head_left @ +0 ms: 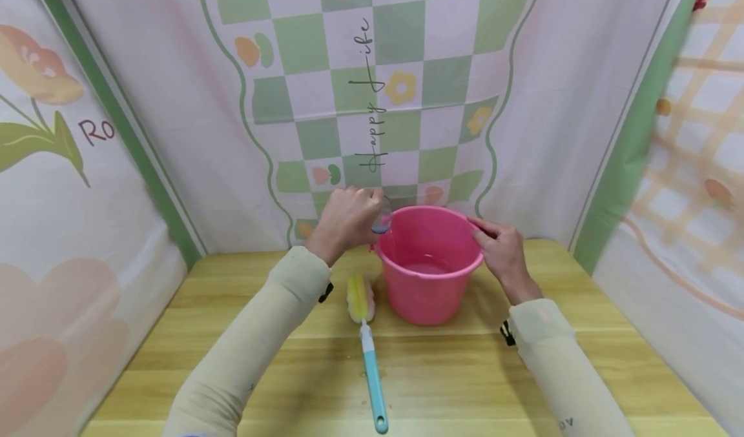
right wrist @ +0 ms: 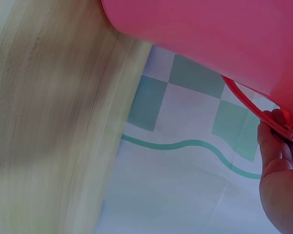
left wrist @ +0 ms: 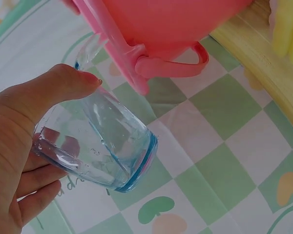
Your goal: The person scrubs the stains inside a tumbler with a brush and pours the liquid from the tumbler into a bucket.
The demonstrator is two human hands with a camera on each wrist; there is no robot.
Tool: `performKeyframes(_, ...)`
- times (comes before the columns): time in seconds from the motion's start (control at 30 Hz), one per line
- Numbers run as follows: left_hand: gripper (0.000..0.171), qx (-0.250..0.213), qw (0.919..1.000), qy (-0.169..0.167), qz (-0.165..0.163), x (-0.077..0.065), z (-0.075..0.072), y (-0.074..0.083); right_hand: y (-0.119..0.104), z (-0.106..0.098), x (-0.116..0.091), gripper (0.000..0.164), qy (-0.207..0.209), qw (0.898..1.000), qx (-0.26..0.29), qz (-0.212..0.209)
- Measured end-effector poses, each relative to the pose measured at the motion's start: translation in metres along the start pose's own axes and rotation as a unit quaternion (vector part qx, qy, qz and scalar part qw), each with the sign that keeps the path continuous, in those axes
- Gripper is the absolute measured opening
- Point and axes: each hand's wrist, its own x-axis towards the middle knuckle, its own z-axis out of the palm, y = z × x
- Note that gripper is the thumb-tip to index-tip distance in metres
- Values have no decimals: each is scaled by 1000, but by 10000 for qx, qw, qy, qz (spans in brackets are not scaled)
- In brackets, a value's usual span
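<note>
My left hand (head_left: 351,217) grips a clear cup (left wrist: 105,141) with a blue-tinted base, tipped over at the left rim of a pink bucket (head_left: 427,298). The cup's mouth points toward the bucket's inside, and droplets cling to its wall. A thin clear stream seems to run down inside the rim. Shallow water shows at the bucket's bottom. On the far side, my right hand (head_left: 504,253) holds the bucket's right rim, its fingers around the rim and handle (right wrist: 251,105) in the right wrist view. The bucket stands upright on the table.
Left of the bucket lies a bottle brush (head_left: 373,379) with a yellow-and-white sponge head and a teal handle, pointing toward the table's front. A few wet spots dot the wooden table (head_left: 453,379). Printed cloth curtains (head_left: 401,133) hang behind and at both sides.
</note>
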Motion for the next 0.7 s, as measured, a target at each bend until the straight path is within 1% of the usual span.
performKeyframes(0.2,48,225,9994,212,143,0,1,1,1,1,0,34,-15,10000,-31,19)
performKeyframes(0.4,44,308,9984,396,267,1,2,2,1,1,1,34,3,10000,-30,31)
performKeyframes(0.7,41,462,9975,428,326,1,3,3,-1,0,-1,33,24,10000,-9,-13)
